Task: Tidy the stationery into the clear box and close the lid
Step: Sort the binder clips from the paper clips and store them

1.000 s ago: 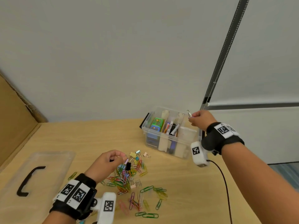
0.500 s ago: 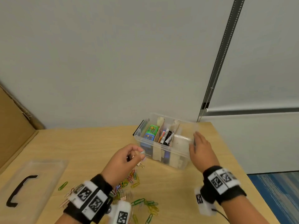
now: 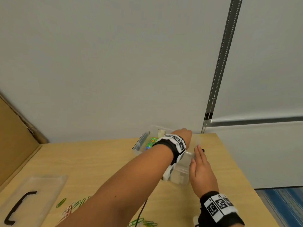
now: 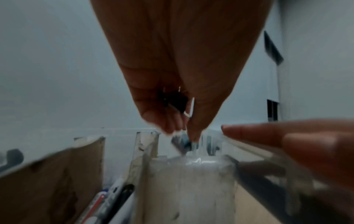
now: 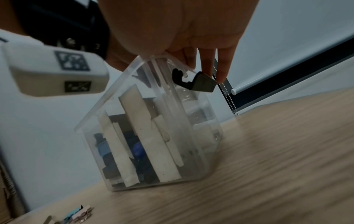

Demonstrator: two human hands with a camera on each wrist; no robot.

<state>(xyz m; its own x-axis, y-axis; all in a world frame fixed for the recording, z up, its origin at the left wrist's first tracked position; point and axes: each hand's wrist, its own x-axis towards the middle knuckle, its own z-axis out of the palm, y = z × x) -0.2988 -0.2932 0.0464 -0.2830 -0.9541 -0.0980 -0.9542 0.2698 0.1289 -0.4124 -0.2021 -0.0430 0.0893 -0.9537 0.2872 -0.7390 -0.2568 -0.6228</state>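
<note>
The clear box (image 3: 141, 143) stands at the back right of the wooden table, split by card dividers (image 4: 57, 174) and holding pens (image 4: 107, 200). My left hand (image 3: 185, 134) reaches across above its far right compartment. In the left wrist view its fingers (image 4: 168, 121) pinch a black binder clip (image 4: 177, 103) with silver wire arms. My right hand (image 3: 199, 161) lies with straight fingers (image 5: 222, 71) against the box's right end, by the rim (image 5: 107, 97) and the black latch (image 5: 193, 81). The clear lid (image 3: 41, 185) with a black handle lies flat at the front left.
Coloured paper clips (image 3: 142, 222) are scattered along the table's near edge, more (image 3: 72, 205) by the lid. Small binder clips (image 5: 80, 216) lie in front of the box. A cardboard wall (image 3: 13, 136) bounds the left; the table edge (image 3: 237, 169) runs close to the box's right.
My left hand rose from the clip pile and crossed to above the box with the binder clip. My right hand came down from the box's top to its right end.
</note>
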